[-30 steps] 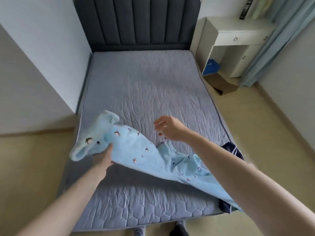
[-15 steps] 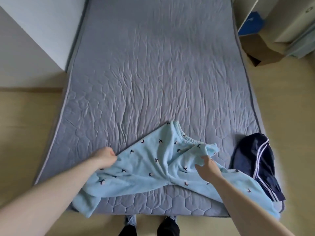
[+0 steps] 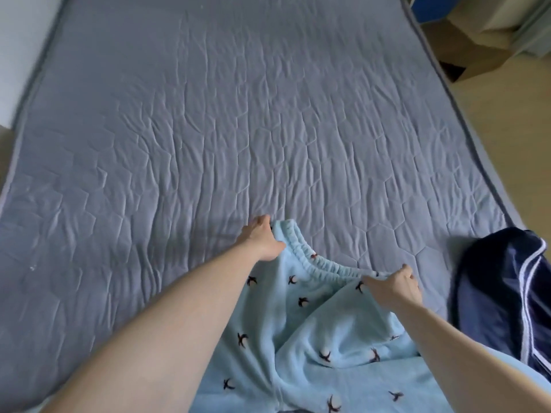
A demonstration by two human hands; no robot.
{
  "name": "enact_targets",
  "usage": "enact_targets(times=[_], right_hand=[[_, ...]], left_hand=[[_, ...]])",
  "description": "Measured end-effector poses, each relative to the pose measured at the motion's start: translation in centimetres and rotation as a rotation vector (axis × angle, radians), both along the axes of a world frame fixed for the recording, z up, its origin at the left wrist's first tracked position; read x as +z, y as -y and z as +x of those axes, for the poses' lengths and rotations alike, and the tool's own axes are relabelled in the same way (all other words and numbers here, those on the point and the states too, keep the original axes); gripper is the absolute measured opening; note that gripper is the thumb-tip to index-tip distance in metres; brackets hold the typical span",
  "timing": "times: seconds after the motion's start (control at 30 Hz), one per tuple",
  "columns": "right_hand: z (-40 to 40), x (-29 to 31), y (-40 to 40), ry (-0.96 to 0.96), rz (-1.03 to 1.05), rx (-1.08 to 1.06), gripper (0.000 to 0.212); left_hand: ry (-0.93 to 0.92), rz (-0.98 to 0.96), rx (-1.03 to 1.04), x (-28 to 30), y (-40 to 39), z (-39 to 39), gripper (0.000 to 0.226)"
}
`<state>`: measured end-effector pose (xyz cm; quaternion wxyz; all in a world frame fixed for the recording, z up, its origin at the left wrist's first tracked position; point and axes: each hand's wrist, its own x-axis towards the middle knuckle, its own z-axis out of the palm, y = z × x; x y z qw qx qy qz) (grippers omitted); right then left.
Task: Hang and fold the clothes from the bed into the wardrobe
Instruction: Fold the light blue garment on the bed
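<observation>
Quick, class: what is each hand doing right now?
Left hand: grips the light blue pyjama trousers at the waistband.
Right hand: grips the same waistband.

Both bare arms reach forward. The left hand and right hand each pinch cloth, fingers curled, knuckles up.

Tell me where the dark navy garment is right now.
In the head view, the navy garment with white piping lies bunched at the bed's near right edge, just right of the right hand and the light blue pants.
</observation>
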<state>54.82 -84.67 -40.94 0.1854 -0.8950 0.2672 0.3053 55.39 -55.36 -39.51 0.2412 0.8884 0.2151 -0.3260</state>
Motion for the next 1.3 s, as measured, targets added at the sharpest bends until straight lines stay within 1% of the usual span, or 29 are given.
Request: enact_targets(times=[0.07,0.1,0.13,0.17,0.2,0.23,0.27,0.3,0.33,0.37,0.43,0.5,0.53,0.57,0.6,0.67,0.73,0.77,0.8,0.9,1.0,1.1,1.2,1.23,1.3], right_hand=[[0.4,-1.6,0.8,-0.11,0.006,-0.043,0.091],[0.4,-1.9,1.0,-0.172,0.032,-0.05,0.083],[0.6,-1.8,1.2,-0.225,0.047,-0.039,0.068],[0.7,-1.4,1.4,-0.267,0.053,0.005,0.05],[0.9,-0.8,1.3,-0.3,0.058,0.064,0.037],[1.2,0.3,1.0,-0.319,0.058,0.136,0.029],[1.7,1.5,0.6,-0.315,0.052,0.182,0.024],[2.2,3.1,0.2,-0.282,0.078,0.184,0.025],[2.4,5.0,-0.1,-0.217,0.121,0.194,0.026],[3.0,8.4,-0.6,-0.154,0.125,0.21,0.025],[3.5,12.9,-1.8,-0.121,0.111,0.317,0.017],[4.7,19.8,-3.8,-0.066,0.117,0.451,0.004],[5.0,23.1,-4.8,-0.03,0.122,0.504,0.004],[5.4,26.7,-5.6,0.02,0.128,0.541,0.007],[6.0,30.9,-6.5,0.077,0.13,0.569,0.009],[7.2,37.9,-8.1,0.174,0.154,0.603,0.016],[8.7,46.7,-9.8,0.305,0.179,0.605,0.034],[9.4,50.1,-10.5,0.379,0.182,0.619,0.041],[10.1,54.5,-11.3,0.445,0.176,0.645,0.044],[12.1,65.2,-13.3,0.612,0.08,0.717,0.046],[13.7,74.4,-15.0,0.798,0.045,0.716,0.038],[15.0,82.2,-16.4,0.941,0.083,0.659,0.031],[16.4,87.7,-18.1,1.064,0.116,0.576,0.024],[16.7,89.2,-18.6,1.109,0.135,0.546,0.021],[16.8,92.2,-19.5,1.199,0.191,0.503,0.013]], left_hand=[[-0.078,-0.079,0.066,-1.4,0.4,0.3,0.098],[-0.118,-0.105,0.079,-1.7,0.5,0.1,0.098],[-0.138,-0.118,0.061,-1.7,0.7,0.0,0.095],[-0.144,-0.117,0.03,-1.8,0.8,-0.2,0.087],[-0.128,-0.114,0.001,-1.5,0.8,-0.3,0.075],[-0.109,-0.109,-0.005,-0.7,0.5,-0.3,0.06],[-0.089,-0.122,0.003,0.5,0.2,-0.3,0.045],[-0.086,-0.13,0.021,2.1,-0.4,-0.5,0.034],[-0.082,-0.132,0.041,3.8,-1.2,-0.9,0.028],[-0.07,-0.119,0.062,6.9,-2.6,-0.9,0.022],[-0.078,-0.1,0.08,10.8,-5.1,-1.6,0.012],[-0.06,-0.093,0.103,17.0,-8.7,-1.9,0.015],[-0.042,-0.092,0.111,20.3,-10.2,-2.2,0.013],[-0.007,-0.089,0.113,23.9,-11.7,-2.4,0.012],[0.043,-0.084,0.132,28.7,-13.2,-2.5,0.013],[0.188,-0.082,0.168,35.7,-15.4,-1.7,0.02],[0.336,-0.075,0.212,44.5,-17.7,-0.6,0.026],[0.39,-0.087,0.218,47.4,-18.6,0.0,0.03],[0.44,-0.086,0.217,51.6,-19.2,0.5,0.035],[0.588,-0.051,0.197,62.1,-20.7,2.0,0.04],[0.769,0.072,0.213,72.3,-21.8,3.1,0.029],[0.967,0.193,0.243,81.3,-22.5,4.0,0.026],[1.128,0.297,0.308,88.4,-22.7,4.5,0.026],[1.171,0.32,0.333,90.3,-22.7,4.6,0.024],[1.221,0.361,0.378,93.8,-23.0,4.2,0.006]])
